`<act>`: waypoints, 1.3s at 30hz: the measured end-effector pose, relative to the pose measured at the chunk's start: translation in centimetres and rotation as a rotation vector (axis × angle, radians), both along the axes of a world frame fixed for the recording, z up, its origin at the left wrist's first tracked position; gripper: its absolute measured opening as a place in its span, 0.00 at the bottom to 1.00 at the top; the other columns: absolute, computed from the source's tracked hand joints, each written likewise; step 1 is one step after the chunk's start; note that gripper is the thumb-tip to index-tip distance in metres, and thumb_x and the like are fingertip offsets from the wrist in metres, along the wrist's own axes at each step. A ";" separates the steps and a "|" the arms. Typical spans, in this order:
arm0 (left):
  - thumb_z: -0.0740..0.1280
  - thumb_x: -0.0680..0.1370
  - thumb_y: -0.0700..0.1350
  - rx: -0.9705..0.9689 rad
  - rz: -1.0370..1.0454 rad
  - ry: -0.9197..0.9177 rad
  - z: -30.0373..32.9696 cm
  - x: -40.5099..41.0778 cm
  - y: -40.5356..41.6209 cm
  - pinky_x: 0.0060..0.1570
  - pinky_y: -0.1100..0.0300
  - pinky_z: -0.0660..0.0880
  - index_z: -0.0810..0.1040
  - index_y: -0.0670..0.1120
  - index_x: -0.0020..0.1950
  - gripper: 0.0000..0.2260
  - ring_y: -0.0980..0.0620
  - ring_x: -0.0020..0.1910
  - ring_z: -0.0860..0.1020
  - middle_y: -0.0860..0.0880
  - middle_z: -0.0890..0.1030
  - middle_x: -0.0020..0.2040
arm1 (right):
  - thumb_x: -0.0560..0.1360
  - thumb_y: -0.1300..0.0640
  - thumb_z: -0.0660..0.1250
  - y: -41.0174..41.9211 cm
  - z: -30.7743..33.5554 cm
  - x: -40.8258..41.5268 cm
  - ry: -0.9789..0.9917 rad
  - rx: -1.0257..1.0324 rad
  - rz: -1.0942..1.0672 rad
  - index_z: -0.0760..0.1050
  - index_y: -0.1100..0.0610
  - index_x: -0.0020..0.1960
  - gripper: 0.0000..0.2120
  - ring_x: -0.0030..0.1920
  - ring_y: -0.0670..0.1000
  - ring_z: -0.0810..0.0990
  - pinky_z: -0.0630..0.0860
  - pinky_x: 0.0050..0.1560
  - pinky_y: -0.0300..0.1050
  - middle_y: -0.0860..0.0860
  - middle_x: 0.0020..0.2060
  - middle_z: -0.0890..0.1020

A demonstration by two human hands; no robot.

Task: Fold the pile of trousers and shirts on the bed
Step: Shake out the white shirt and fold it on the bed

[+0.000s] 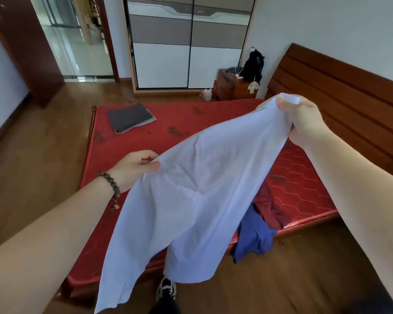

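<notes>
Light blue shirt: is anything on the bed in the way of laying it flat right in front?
Nothing visible blocks the open mattress beyond the light blue shirt. The folded grey garment sits at the far corner; the dark red garment and blue garment lie at the near edge, partly hidden behind the shirt.

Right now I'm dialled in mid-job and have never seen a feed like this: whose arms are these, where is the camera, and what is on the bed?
There is no machine here. The single picture comes from a camera on a person's head, looking down at their own arms. The left hand and the right hand each grip the pale blue shirt, holding it up over the red bed. On the far corner lies a folded grey garment. At the near edge, a blue garment and a dark red garment lie unfolded.
</notes>
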State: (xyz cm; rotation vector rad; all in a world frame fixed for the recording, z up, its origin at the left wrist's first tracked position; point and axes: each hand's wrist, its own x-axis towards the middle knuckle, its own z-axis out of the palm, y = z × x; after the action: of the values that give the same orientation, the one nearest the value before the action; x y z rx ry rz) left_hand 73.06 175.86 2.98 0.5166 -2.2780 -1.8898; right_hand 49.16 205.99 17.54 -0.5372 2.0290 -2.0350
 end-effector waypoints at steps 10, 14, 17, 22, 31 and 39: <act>0.70 0.76 0.47 -0.127 0.207 -0.170 -8.4 -1.1 -4.4 0.44 0.53 0.67 0.83 0.45 0.43 0.07 0.49 0.41 0.73 0.42 0.78 0.40 | 0.75 0.59 0.70 -7.7 -11.5 -4.1 -0.172 0.100 -0.005 0.76 0.63 0.60 0.15 0.55 0.61 0.82 0.78 0.57 0.59 0.62 0.56 0.81; 0.69 0.77 0.45 -0.140 0.240 -0.261 -14.2 -3.8 -7.1 0.42 0.54 0.68 0.82 0.41 0.45 0.08 0.48 0.40 0.73 0.39 0.79 0.41 | 0.74 0.57 0.72 -12.0 -18.0 -8.0 -0.194 0.183 -0.002 0.79 0.58 0.53 0.09 0.54 0.60 0.82 0.79 0.57 0.58 0.60 0.54 0.82; 0.67 0.78 0.42 -0.175 0.263 -0.307 -18.4 -7.2 -9.9 0.39 0.58 0.67 0.80 0.37 0.45 0.09 0.49 0.37 0.72 0.40 0.77 0.38 | 0.74 0.57 0.72 -16.1 -22.5 -11.9 -0.201 0.245 0.002 0.79 0.53 0.48 0.04 0.54 0.60 0.82 0.80 0.55 0.58 0.60 0.53 0.83; 0.62 0.80 0.43 -0.330 0.314 -0.367 -23.7 -14.3 -15.0 0.30 0.56 0.60 0.70 0.42 0.35 0.14 0.50 0.31 0.66 0.50 0.68 0.29 | 0.74 0.56 0.71 -24.2 -29.1 -18.8 -0.186 0.348 -0.039 0.78 0.50 0.44 0.03 0.46 0.52 0.82 0.80 0.48 0.49 0.50 0.42 0.83; 0.59 0.82 0.47 -0.557 0.477 -0.321 -33.2 -22.8 -21.3 0.28 0.52 0.60 0.64 0.45 0.35 0.16 0.49 0.25 0.65 0.50 0.65 0.25 | 0.73 0.52 0.67 -34.0 -41.1 -29.5 -0.035 0.583 -0.045 0.77 0.50 0.48 0.04 0.39 0.44 0.76 0.70 0.36 0.37 0.42 0.38 0.78; 0.59 0.81 0.49 -0.604 0.630 -0.391 -42.7 -28.9 -25.6 0.30 0.53 0.64 0.68 0.47 0.38 0.13 0.48 0.28 0.69 0.51 0.70 0.27 | 0.73 0.53 0.69 -39.8 -52.0 -37.4 0.018 0.587 0.087 0.77 0.54 0.50 0.08 0.42 0.44 0.77 0.71 0.41 0.37 0.43 0.40 0.78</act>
State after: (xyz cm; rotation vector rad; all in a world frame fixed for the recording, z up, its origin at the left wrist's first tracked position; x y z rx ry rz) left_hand 44.18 150.30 -39.73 1.3720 -2.3300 -0.8128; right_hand 11.80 166.16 -34.44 -0.5046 2.4096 -1.2885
